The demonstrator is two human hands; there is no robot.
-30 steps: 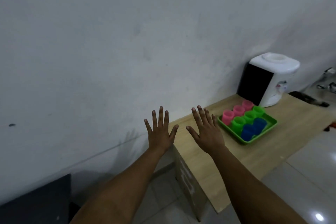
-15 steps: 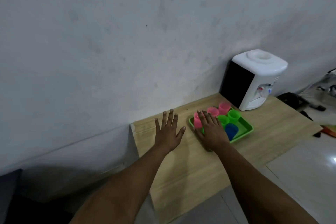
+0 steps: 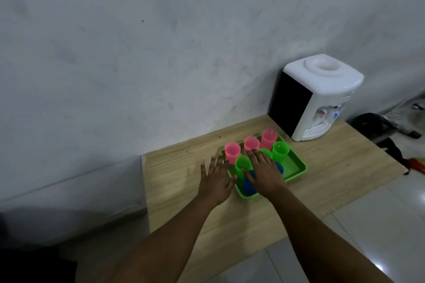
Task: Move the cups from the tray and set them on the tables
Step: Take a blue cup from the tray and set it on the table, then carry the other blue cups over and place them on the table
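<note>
A green tray [image 3: 295, 167] lies on the wooden table [image 3: 333, 174] near the wall. Three pink cups stand in its back row, such as the left pink cup [image 3: 232, 151]. Green cups stand in front of them, one at the right [image 3: 280, 150] and one at the left [image 3: 242, 166]. A blue cup [image 3: 248, 183] shows at the tray's front, partly hidden. My right hand [image 3: 263, 171] hovers flat over the tray's front cups, fingers straight. My left hand [image 3: 216, 178] is spread over the table just left of the tray. Neither hand holds anything.
A white water dispenser [image 3: 318, 96] with a black side stands at the table's back right against the grey wall. Dark clutter [image 3: 372, 125] lies on the floor to the right. White floor tiles [image 3: 379, 236] run along the table's near edge.
The view has come closer to the table. Both hands have moved forward: the right hand now covers the front cups, the left hand sits by the tray's left edge.
</note>
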